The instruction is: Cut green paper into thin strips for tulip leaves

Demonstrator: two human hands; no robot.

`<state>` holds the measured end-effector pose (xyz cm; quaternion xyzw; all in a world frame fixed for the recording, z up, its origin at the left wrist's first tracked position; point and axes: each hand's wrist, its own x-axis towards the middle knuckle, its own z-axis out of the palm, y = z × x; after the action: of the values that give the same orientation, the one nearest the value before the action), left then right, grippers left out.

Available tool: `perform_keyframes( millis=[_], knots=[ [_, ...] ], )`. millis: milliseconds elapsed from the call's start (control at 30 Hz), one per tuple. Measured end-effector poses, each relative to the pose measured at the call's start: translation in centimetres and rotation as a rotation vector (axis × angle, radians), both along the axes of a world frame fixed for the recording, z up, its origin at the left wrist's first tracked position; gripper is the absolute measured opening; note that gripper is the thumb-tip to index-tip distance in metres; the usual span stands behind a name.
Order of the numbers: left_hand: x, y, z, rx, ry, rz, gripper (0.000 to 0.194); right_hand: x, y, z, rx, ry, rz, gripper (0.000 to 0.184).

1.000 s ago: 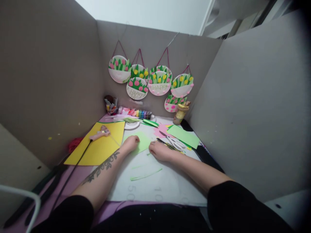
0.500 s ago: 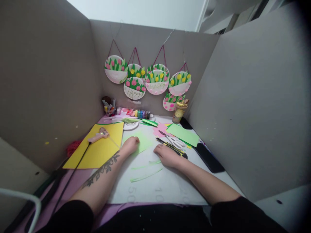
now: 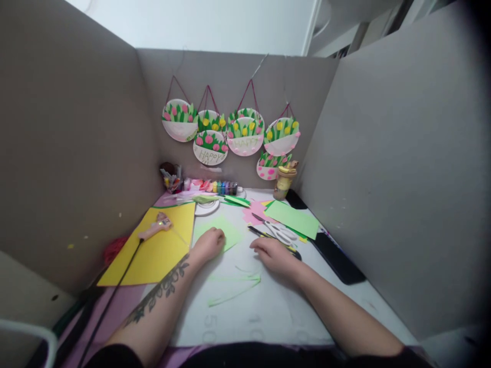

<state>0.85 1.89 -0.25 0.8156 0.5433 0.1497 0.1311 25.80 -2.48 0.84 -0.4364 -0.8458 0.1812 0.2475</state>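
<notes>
My left hand (image 3: pixel 210 244) rests on a light green sheet of paper (image 3: pixel 229 231), its fingers curled in; whatever may be inside them is hidden. To the right, my right hand (image 3: pixel 275 255) hovers over or lies on the white work surface, fingers stretched toward the left and nothing visible in them. Just beyond it are a black-and-yellow utility knife (image 3: pixel 255 231) and white-handled scissors (image 3: pixel 283 232). Several thin light green paper strips (image 3: pixel 232 295) lie on the surface between my forearms.
A glue gun (image 3: pixel 155 228) with a black cord sits on yellow paper (image 3: pixel 163 263) at left. Green sheets (image 3: pixel 294 220), pink paper (image 3: pixel 256 213) and a black phone-like slab (image 3: pixel 338 258) lie at right. Paint pots (image 3: pixel 226 188) line the back, beneath hanging paper-plate flower baskets (image 3: pixel 245 138).
My right hand has drawn off the green strips, and their right ends now lie close together. The left hand stays curled on the green sheet. The whole view has shifted slightly.
</notes>
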Motion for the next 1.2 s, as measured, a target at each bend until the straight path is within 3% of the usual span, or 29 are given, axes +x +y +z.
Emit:
perform_keyframes(
  millis=[200, 433, 700, 900, 1000, 1100, 1200],
  knots=[
    [0.6, -1.4, 0.5, -0.008, 0.06, 0.021, 0.02, 0.4, -0.5, 0.6, -0.06, -0.066, 0.026, 0.024],
    [1.0, -2.1, 1.5, -0.101, 0.069, 0.017, 0.022, 0.1, -0.4, 1.9, -0.137, -0.32, 0.07, 0.018],
    [1.0, -2.3, 2.1, -0.222, 0.045, -0.006, 0.024, -0.2, 0.6, 1.4, -0.17, -0.285, 0.098, 0.013],
    [0.7, -2.0, 0.6, -0.236, -0.053, 0.057, 0.023, -0.5, 1.8, -1.8, 0.117, -0.507, 0.158, 0.007],
    [0.7, -1.9, -0.6, -0.23, -0.088, 0.068, 0.026, -0.5, 1.8, -3.1, 0.219, -0.565, 0.202, 0.022],
    [0.6, -2.2, -1.7, -0.189, -0.105, 0.042, 0.026, -0.3, 1.6, -2.8, 0.232, -0.563, 0.221, 0.036],
    [0.4, -2.3, -2.5, -0.137, -0.117, 0.025, 0.028, -0.1, 1.3, -1.3, 0.161, -0.542, 0.225, 0.039]
  ],
)
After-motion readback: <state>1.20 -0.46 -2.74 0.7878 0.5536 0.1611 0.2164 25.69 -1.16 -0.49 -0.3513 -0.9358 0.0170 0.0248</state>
